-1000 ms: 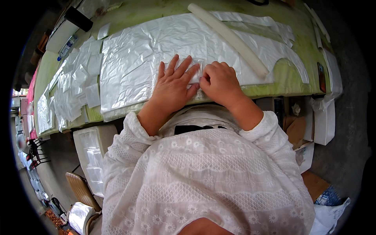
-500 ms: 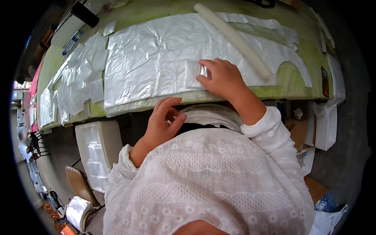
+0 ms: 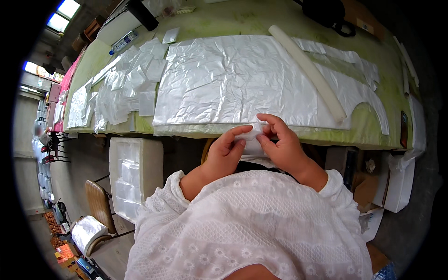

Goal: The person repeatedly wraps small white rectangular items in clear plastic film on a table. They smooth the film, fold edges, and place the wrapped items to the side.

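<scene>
Mostly the green table point(image 3: 224, 21) is covered by one big crinkled plastic sheet point(image 3: 224, 79), spread flat so it lies open right up to the near edge. A long white roll point(image 3: 308, 70) lies slantwise across its right side, perhaps to weigh it down. Off to the left a heap of smaller cut plastic pieces point(image 3: 121, 88) overlaps loosely. Below the table edge stands a white foam box point(image 3: 135, 177) (sitting on a chair, it seems). At the near edge, both hands meet on a small white plastic piece point(image 3: 252, 140): the left hand point(image 3: 226, 151) pinches its left side between thumb and fingertips, the right hand point(image 3: 282, 144) curls on the right side, fingers bent, holding it taut between them.
</scene>
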A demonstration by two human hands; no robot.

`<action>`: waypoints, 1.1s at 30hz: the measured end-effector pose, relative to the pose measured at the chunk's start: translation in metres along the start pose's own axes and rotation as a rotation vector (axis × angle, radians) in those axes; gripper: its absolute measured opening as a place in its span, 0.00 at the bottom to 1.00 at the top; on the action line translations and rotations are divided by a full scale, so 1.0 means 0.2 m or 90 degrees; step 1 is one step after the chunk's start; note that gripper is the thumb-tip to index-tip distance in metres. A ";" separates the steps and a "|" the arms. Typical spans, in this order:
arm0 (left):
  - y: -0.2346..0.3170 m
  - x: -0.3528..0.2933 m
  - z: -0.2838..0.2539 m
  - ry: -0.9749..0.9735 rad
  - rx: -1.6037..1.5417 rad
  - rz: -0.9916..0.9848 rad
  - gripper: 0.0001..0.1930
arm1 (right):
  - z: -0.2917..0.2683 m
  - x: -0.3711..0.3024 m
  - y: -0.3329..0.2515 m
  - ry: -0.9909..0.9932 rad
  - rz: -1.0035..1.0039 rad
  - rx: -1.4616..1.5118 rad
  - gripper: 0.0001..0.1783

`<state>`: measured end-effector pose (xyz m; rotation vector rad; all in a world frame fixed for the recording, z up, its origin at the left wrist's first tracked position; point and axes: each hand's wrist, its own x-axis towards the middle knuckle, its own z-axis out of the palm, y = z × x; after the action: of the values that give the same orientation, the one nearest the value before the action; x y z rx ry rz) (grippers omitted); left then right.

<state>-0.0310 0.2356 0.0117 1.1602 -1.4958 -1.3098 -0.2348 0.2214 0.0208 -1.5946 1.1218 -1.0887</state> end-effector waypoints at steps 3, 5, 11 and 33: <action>0.02 0.16 -0.11 0.041 0.122 0.174 0.21 | 0.01 0.03 0.03 0.025 -0.034 0.048 0.23; 0.01 0.36 -0.24 0.121 0.100 0.210 0.22 | 0.00 0.04 0.10 0.043 -0.048 0.029 0.22; 0.03 1.12 -0.94 0.317 0.110 0.050 0.25 | -0.05 0.07 0.09 0.044 -0.072 -0.075 0.14; -0.32 1.84 -1.38 0.310 0.780 -0.038 0.28 | -0.09 0.13 0.13 -0.053 -0.160 -0.172 0.15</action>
<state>0.1525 -0.1911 -0.0139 2.0617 -1.8637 0.0559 -0.2522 0.1869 0.0038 -2.0185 1.0681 -1.0508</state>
